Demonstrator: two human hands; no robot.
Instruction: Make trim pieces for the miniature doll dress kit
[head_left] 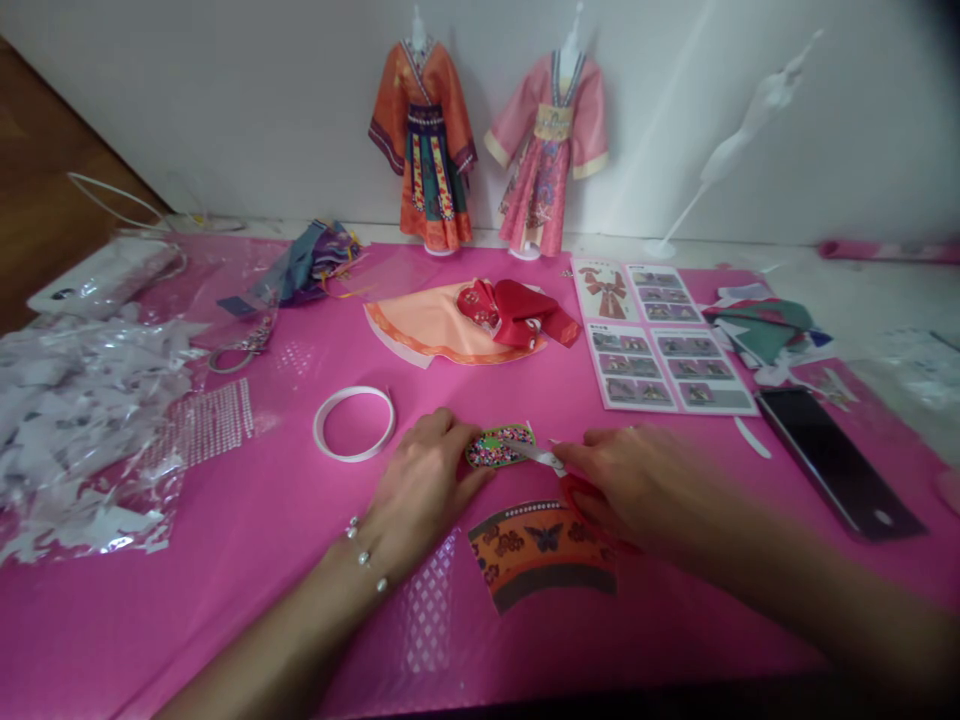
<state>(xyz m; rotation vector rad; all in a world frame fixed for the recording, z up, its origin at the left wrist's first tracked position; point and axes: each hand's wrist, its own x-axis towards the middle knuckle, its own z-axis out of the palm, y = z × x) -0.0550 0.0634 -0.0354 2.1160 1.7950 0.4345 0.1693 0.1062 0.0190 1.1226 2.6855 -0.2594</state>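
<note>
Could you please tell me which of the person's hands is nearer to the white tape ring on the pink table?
Left. The left hand lies just right of the tape ring; the right hand, holding scissors, is farther right.

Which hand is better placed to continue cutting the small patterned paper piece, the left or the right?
The right hand, probably. It already holds the red-handled scissors, whose blades meet the small patterned piece. The left hand pins that piece to the pink table cover, so it seems better placed for steadying.

Both hands [525,480] low, fingers curled
</note>
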